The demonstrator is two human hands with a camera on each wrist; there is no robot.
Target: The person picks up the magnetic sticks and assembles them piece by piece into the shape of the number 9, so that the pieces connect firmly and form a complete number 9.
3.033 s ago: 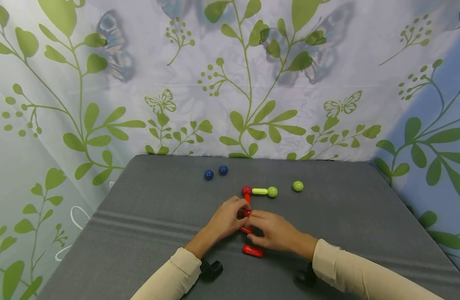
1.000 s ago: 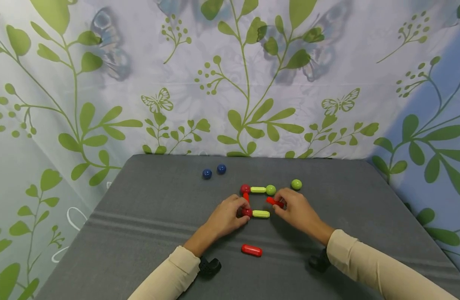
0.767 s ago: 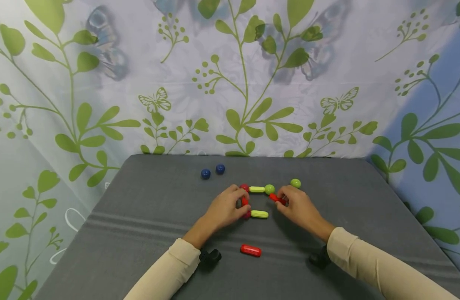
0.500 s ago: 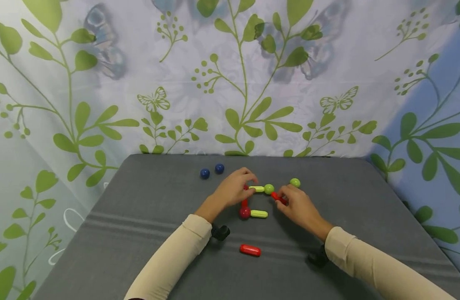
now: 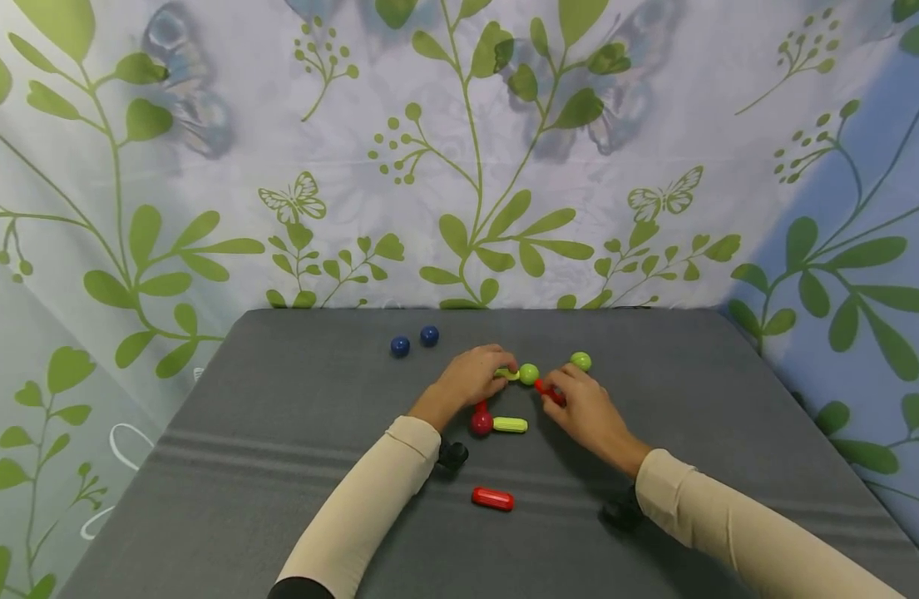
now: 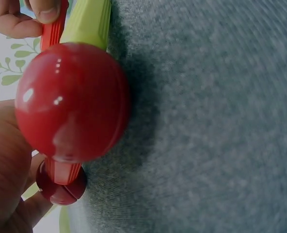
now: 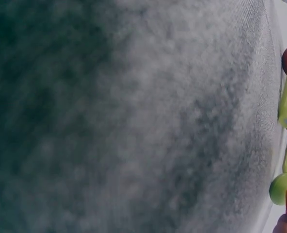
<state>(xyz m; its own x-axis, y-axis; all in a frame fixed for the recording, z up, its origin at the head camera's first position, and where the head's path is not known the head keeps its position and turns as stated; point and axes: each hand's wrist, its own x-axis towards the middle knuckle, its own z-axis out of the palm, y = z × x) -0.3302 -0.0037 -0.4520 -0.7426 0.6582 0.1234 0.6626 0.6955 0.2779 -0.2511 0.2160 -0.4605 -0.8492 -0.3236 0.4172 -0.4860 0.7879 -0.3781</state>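
1. The right hand (image 5: 585,409) pinched a held red rod (image 5: 540,386) between thumb and fingers, its free end pointing at the joined green ball (image 5: 529,373). The end lay just beside the ball; whether they touched could not be told.
2. The left hand (image 5: 474,374) had its thumb and a finger on either side of the far yellow-green rod (image 5: 508,374), apparently clamped on it, though the hand hid part of the contact. That rod ran to the joined green ball.
3. Behind the left fingers, the far red ball (image 6: 61,194) met a connecting red rod (image 6: 64,171), which led to the near red ball (image 5: 481,423). From there the near yellow-green rod (image 5: 510,425) stuck out to the right, its outer end free.
4. The step in hand seemed to be fixing the held red rod to the joined green ball while the left hand steadied the frame.
5. The next move appeared to call for lining up the rod's end and bringing it against the ball without twisting the joined pieces.
6. On the grey table (image 5: 317,466), a loose red rod (image 5: 492,498) lay nearer the person, a spare green ball (image 5: 580,361) beyond the right hand, and two blue balls (image 5: 400,346) far left.
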